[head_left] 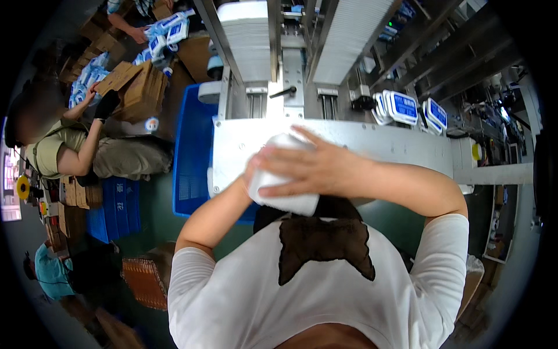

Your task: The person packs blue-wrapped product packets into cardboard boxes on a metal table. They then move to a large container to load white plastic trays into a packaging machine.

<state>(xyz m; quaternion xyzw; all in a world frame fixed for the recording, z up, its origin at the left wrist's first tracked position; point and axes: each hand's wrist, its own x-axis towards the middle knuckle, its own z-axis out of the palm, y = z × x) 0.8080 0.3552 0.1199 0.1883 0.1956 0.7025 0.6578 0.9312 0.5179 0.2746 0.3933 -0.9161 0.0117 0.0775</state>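
Note:
In front of my chest, over the near edge of a metal machine table (383,142), I hold a white block-like bundle (296,203), blurred by motion. It looks like a stack of thin white pieces, but the exact kind cannot be made out. My left hand (253,174) grips its left side, with the fingers mostly hidden. Across its upper face lies my right hand (311,168), fingers wrapped over it and thumb pointing up toward the machine. Beyond the table stand tall stacks of thin white pieces (247,46) between metal guide rails.
A blue plastic crate (192,145) stands against the table's left end. White-and-blue labelled packs (401,109) sit at the machine's right. To the left a co-worker (70,139) handles cardboard (136,87); further packs (168,29) lie beyond. A black lever (283,92) sticks out between the rails.

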